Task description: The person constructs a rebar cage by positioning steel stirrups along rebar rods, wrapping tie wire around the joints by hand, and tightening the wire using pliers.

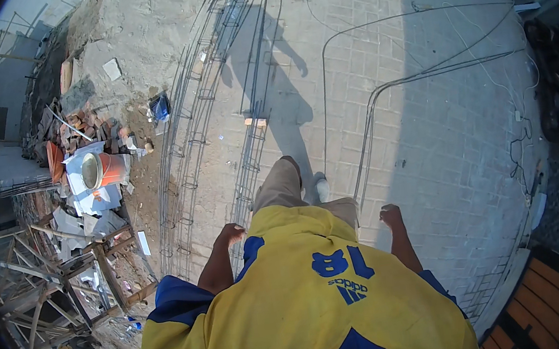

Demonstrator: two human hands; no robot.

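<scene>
My left hand (231, 233) hangs beside my left hip with its fingers curled in, and nothing shows in it. On the other side my right hand (390, 214) is also loosely closed beside my right hip, with no object visible. Closest to the left hand is a long rebar cage (253, 151) with wire ties, lying on the paving. A second rebar cage (183, 160) runs alongside it, farther left. An orange brick piece (256, 122) sits at the nearer cage. Ahead of my right hand, bent black rods (371, 111) lie across the pavers.
An orange bucket (113, 168) stands by a rubble heap (81, 125) at the left. Below it is a wooden frame (62, 278). Thin cables (514, 104) and a dark heap (554, 81) are at the right. An orange-brown slatted panel (539, 303) is at lower right.
</scene>
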